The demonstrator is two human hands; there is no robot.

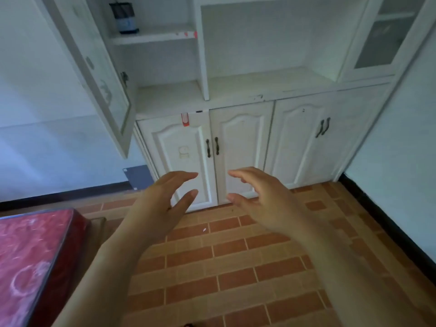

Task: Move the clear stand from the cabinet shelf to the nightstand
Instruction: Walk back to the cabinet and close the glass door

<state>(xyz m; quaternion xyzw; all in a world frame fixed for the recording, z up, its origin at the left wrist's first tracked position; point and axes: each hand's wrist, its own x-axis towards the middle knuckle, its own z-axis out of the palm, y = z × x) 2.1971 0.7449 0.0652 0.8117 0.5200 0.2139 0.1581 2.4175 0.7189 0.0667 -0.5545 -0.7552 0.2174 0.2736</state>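
White cabinet (pixel 236 95) fills twelve o'clock; no stand shows. Your left hand (pixel 162 199) and right hand (pixel 262 197) hover empty, fingers spread. Expect light, slippery plastic; grip its edges.

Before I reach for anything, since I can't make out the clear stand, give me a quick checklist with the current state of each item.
1. Left hand free: ok, open and holding nothing.
2. Right hand free: ok, open and holding nothing.
3. Clear stand located: not ok, no clear stand is visible on the shelves in view; only a dark container stands on the upper left shelf.
4. Shelf access: ok, the glass door on the left hangs open.
5. Nightstand in view: cannot tell; only a red-topped surface shows at lower left.
6. Floor ahead: ok, nothing in the path.
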